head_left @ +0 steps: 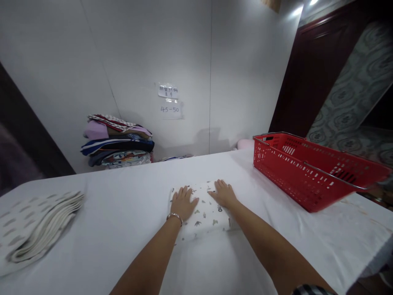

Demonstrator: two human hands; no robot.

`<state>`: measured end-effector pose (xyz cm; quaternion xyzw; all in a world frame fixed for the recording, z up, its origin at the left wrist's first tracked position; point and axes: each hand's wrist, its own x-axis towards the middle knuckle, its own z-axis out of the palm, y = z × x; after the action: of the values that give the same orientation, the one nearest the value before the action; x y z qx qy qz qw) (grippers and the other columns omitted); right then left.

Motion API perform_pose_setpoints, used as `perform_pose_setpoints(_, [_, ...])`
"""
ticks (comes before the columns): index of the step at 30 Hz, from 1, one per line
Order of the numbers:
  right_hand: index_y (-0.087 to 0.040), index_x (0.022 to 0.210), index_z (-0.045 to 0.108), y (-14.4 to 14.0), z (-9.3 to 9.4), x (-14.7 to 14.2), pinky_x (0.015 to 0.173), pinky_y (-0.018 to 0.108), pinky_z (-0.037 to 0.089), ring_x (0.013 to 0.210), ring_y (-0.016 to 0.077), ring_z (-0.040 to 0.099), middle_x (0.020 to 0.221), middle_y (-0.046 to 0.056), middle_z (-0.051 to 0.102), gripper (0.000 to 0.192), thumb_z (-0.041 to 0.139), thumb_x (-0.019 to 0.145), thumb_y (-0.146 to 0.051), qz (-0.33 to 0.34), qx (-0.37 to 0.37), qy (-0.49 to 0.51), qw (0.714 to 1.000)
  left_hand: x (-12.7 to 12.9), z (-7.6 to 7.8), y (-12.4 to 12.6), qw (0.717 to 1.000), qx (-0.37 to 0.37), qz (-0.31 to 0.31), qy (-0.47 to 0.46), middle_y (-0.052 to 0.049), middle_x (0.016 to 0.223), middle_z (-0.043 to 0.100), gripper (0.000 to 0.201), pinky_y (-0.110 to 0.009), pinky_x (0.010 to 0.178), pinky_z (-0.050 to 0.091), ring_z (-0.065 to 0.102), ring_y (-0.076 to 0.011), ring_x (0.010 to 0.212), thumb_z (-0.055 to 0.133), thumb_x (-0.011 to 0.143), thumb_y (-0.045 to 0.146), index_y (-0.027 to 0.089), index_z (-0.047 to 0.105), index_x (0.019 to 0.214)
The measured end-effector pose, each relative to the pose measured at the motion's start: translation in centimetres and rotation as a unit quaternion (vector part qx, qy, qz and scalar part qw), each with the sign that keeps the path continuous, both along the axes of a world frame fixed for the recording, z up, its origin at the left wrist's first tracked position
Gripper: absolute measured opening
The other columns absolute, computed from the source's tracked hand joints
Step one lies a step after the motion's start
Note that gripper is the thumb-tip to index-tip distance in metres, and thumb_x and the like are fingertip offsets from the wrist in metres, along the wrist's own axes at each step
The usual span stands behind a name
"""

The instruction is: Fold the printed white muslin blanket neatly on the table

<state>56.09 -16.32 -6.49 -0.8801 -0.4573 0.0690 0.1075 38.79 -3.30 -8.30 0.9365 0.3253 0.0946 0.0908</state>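
Observation:
A folded white cloth (201, 217) with small leaf and plant prints lies flat near the middle of the white-covered table. My left hand (183, 203) rests palm down on its left part, fingers spread, with a bracelet at the wrist. On the cloth's upper right part lies my right hand (225, 194), also flat with its fingers apart. Neither hand grips the fabric. Both palms hide some of the print beneath them.
Another folded white cloth (37, 225) with grey marks lies at the table's left. A red plastic basket (294, 174) with metal handles stands at the right. Behind the table's far edge rises a pile of folded clothes (118, 143), against a wall with paper signs (171, 110).

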Motion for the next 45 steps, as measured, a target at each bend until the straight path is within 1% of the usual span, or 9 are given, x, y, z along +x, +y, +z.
perform_pose_setpoints(4, [-0.013,0.14,0.018,0.2,-0.4,-0.2,0.103,0.044,0.012,0.133,0.024,0.002,0.146,0.01,0.009,0.08,0.017,0.08,-0.066,-0.057,0.01,0.026,0.998,0.0,0.1,-0.2,1.0,-0.006,-0.003,-0.006,-0.004,0.145,0.02,0.064,-0.042,0.107,0.006,0.012,-0.0232,0.133,0.026,0.081,0.059,0.023,0.034,0.133])
perform_pose_setpoints(12, [-0.013,0.14,0.017,0.2,-0.7,0.3,0.104,0.043,0.014,0.134,0.0227,0.001,0.146,0.008,0.008,0.081,0.018,0.08,-0.067,-0.054,0.011,0.044,0.998,0.0,0.2,-0.3,0.999,0.004,0.045,-0.009,-0.011,0.146,0.016,0.079,-0.044,0.108,0.002,0.006,-0.0259,0.134,0.025,0.078,0.064,0.011,0.027,0.136])
perform_pose_setpoints(17, [-0.011,0.138,0.022,0.8,0.5,-0.3,0.104,0.049,0.009,0.133,0.0272,0.005,0.145,0.013,0.013,0.078,0.023,0.081,-0.064,-0.046,-0.012,0.024,0.999,0.2,0.1,-0.2,0.999,0.009,0.038,0.008,-0.011,0.145,0.02,0.077,-0.044,0.108,0.002,0.009,-0.0265,0.134,0.026,0.077,0.064,0.013,0.03,0.135])
perform_pose_setpoints(21, [-0.016,0.138,0.023,2.6,1.7,-2.9,0.105,0.045,-0.003,0.134,0.0238,0.002,0.145,0.009,0.012,0.069,0.025,0.084,-0.059,0.03,0.048,-0.047,0.997,0.3,0.3,-0.4,0.998,0.034,0.042,0.01,-0.012,0.143,0.024,0.074,-0.045,0.107,0.003,0.012,-0.0269,0.133,0.028,0.078,0.061,0.012,0.033,0.133])
perform_pose_setpoints(25, [-0.021,0.137,0.024,3.6,0.8,-4.8,0.106,0.044,0.002,0.133,0.0207,0.009,0.144,0.005,0.019,0.062,0.018,0.087,-0.056,0.125,0.048,-0.01,0.991,0.3,0.2,-0.4,0.998,0.035,0.044,0.018,-0.011,0.143,0.024,0.071,-0.044,0.107,0.005,0.013,-0.0263,0.133,0.027,0.079,0.058,0.013,0.033,0.134])
perform_pose_setpoints(31, [-0.02,0.137,0.025,3.2,-0.5,-4.4,0.106,0.045,0.003,0.133,0.0212,0.008,0.145,0.005,0.017,0.064,0.016,0.086,-0.058,0.114,0.048,0.004,0.992,0.4,-0.1,-0.2,0.998,0.044,0.042,0.013,-0.012,0.143,0.024,0.072,-0.045,0.107,0.005,0.013,-0.0276,0.133,0.025,0.08,0.058,0.011,0.032,0.134])
perform_pose_setpoints(40, [-0.021,0.137,0.025,3.7,0.6,-4.4,0.106,0.045,0.004,0.134,0.0205,0.007,0.145,0.005,0.016,0.061,0.022,0.087,-0.056,0.117,0.023,0.03,0.992,0.5,-0.3,0.0,0.998,0.049,0.045,0.012,-0.012,0.143,0.024,0.073,-0.046,0.107,0.005,0.014,-0.0272,0.132,0.024,0.08,0.059,0.011,0.032,0.135])
perform_pose_setpoints(43, [-0.02,0.137,0.026,2.4,1.1,-3.4,0.105,0.046,0.003,0.134,0.0219,0.007,0.145,0.007,0.014,0.064,0.028,0.084,-0.056,0.112,-0.011,0.042,0.993,0.6,-0.3,0.2,0.998,0.042,0.043,0.018,-0.012,0.144,0.023,0.077,-0.046,0.107,0.006,0.013,-0.0276,0.133,0.022,0.078,0.062,0.011,0.03,0.135])
perform_pose_setpoints(45, [-0.019,0.137,0.024,0.6,1.1,-2.3,0.105,0.046,0.0,0.134,0.0226,0.003,0.146,0.007,0.012,0.067,0.03,0.083,-0.057,0.064,-0.016,0.022,0.998,0.6,-0.2,0.2,0.998,0.033,0.042,0.023,-0.012,0.144,0.02,0.079,-0.046,0.107,0.007,0.011,-0.028,0.133,0.022,0.078,0.063,0.01,0.029,0.136])
